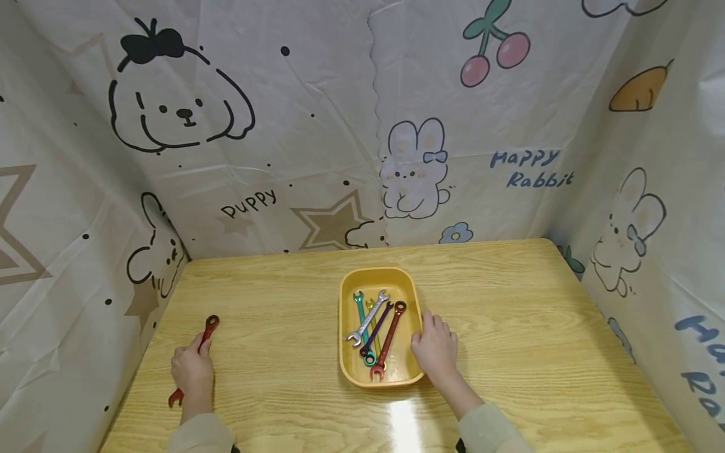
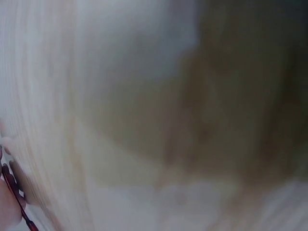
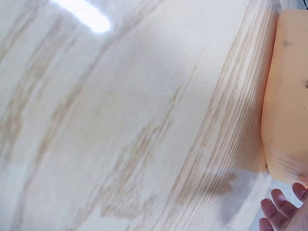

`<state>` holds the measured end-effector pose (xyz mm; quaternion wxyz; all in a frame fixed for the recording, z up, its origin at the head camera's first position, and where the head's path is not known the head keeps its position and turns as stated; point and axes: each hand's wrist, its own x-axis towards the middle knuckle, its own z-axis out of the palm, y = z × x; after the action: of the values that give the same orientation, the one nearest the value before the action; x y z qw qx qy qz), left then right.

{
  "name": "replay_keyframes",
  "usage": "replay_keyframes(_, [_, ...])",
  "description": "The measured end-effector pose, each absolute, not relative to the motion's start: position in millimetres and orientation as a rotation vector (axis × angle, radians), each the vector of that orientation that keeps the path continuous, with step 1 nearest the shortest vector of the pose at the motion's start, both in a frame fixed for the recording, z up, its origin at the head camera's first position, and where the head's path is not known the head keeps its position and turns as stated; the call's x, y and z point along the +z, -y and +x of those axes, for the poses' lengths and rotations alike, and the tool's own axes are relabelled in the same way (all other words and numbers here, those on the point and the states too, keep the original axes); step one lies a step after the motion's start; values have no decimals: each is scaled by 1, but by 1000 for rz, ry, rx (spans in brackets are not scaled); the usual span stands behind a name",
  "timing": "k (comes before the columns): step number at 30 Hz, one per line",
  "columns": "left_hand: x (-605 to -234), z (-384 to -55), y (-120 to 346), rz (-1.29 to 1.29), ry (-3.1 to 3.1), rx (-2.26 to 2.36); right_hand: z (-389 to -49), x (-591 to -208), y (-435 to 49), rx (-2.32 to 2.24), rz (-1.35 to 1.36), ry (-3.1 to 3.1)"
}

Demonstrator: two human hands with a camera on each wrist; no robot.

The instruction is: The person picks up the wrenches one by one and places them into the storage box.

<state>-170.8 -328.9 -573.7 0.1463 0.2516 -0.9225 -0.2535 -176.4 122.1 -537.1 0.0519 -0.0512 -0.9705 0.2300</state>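
At the left side of the table my left hand (image 1: 192,371) grips a red combination wrench (image 1: 211,325). The wrench's ring end points away from me, and its open end sticks out behind the palm. Only a sliver of this wrench (image 2: 30,223) and some fingers (image 2: 8,207) show in the blurred left wrist view. My right hand (image 1: 438,346) holds the right rim of a yellow tray (image 1: 352,277), thumb over the edge and fingers outside. Inside lie a red wrench (image 1: 389,340), silver wrench (image 1: 369,319), purple wrench (image 1: 378,328), teal wrench (image 1: 360,308) and partly hidden yellow wrench (image 1: 374,324), overlapping.
The wood-grain table (image 1: 272,340) lies under everything. A pale printed curtain (image 1: 317,126) hangs along the back and both sides, meeting the table's far edge. Glare (image 1: 404,421) shines on the table in front of the tray.
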Motion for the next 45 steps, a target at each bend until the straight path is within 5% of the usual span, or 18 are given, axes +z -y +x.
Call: replay_keyframes(45, [-539, -194, 258, 531, 2489, -753, -176, -538, -122, 684, -135, 2920])
